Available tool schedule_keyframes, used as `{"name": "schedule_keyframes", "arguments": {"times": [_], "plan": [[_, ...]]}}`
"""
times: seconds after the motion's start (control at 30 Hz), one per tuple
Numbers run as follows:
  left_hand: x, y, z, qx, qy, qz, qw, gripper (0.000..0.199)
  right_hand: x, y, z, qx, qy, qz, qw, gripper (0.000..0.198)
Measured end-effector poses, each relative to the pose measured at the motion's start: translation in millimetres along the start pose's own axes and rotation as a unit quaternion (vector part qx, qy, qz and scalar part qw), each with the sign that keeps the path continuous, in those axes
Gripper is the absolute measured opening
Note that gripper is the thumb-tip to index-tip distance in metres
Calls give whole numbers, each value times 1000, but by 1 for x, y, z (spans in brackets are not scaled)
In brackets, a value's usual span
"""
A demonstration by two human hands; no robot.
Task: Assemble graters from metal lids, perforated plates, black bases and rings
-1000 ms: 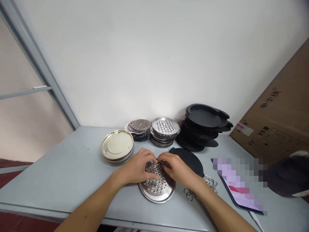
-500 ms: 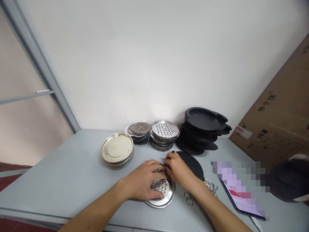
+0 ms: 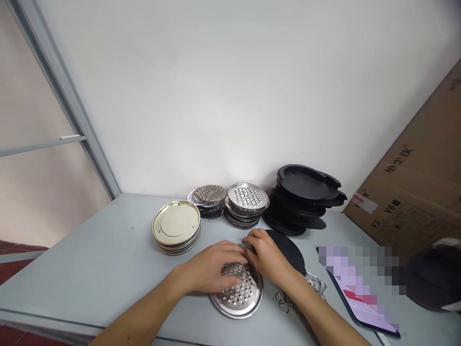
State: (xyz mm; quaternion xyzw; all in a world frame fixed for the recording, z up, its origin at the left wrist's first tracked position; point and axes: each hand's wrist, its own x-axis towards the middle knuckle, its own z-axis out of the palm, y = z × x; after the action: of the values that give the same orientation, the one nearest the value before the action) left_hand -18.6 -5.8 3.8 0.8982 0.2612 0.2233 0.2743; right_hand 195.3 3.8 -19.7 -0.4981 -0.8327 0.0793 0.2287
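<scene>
A round metal grater disc (image 3: 240,292) with raised teeth lies on the grey table (image 3: 108,269) in front of me. My left hand (image 3: 212,266) spans its upper left part, fingers apart, thumb over the teeth and slightly blurred. By the disc's upper rim is my right hand (image 3: 266,252), its fingers bent and pressed together; their tips meet near the left fingertips, and what they grip is hidden. Partly beneath the right hand and forearm lies a flat black disc (image 3: 288,250). Metal rings (image 3: 283,302) and wire pieces (image 3: 317,284) lie beside the right forearm.
Stacks line the wall: gold-coloured lids (image 3: 176,223), dark-toothed discs (image 3: 211,194), silver grater discs (image 3: 248,198) and black plastic trays (image 3: 304,182). A phone (image 3: 367,307) with a cable lies at right, near a dark round object (image 3: 432,274) and a cardboard box (image 3: 406,192).
The grater disc has shifted slightly towards me and shows more of its teeth. My left hand has slid up and left across it. My right hand stays near the upper rim.
</scene>
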Motion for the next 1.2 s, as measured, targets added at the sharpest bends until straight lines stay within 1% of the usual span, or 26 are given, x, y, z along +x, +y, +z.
{"name": "schedule_keyframes", "arguments": {"times": [0.07,0.1,0.13,0.17,0.23,0.33,0.43,0.5,0.67,0.8,0.97,1.07,1.2], "plan": [[-1,-9,-9,-1,90,-53,994,27,-1,-1,-4,28,23,-7,999,22],[-2,-14,-13,1,126,-81,989,25,-2,-3,-5,44,30,-13,999,22],[-3,-18,-16,6,148,-104,983,25,-3,-6,-6,60,32,-20,997,23],[-3,-22,-17,9,153,-117,981,25,-4,-10,-6,75,28,-28,996,23],[-4,-26,-15,11,134,-128,983,27,-7,-19,-4,98,5,-45,994,21],[-4,-24,-7,33,96,-112,988,37,-12,-33,-1,112,-42,-72,990,20],[-3,-25,0,63,92,-116,987,42,-14,-42,3,104,-83,-86,987,25],[-3,-28,2,64,90,-136,984,37,-15,-44,4,93,-99,-85,987,27],[-3,-38,5,40,78,-164,983,24,-14,-44,2,86,-111,-81,987,24],[-4,-35,3,35,75,-177,981,20,-14,-44,-2,96,-126,-74,985,26],[-4,-28,0,86,50,-172,980,26,-13,-44,-5,111,-137,-32,984,40],[-4,-26,0,94,45,-172,980,28,-12,-43,-5,117,-135,-28,983,42],[-4,-27,2,97,40,-167,980,30,-12,-44,-5,125,-130,-23,983,40]]}}
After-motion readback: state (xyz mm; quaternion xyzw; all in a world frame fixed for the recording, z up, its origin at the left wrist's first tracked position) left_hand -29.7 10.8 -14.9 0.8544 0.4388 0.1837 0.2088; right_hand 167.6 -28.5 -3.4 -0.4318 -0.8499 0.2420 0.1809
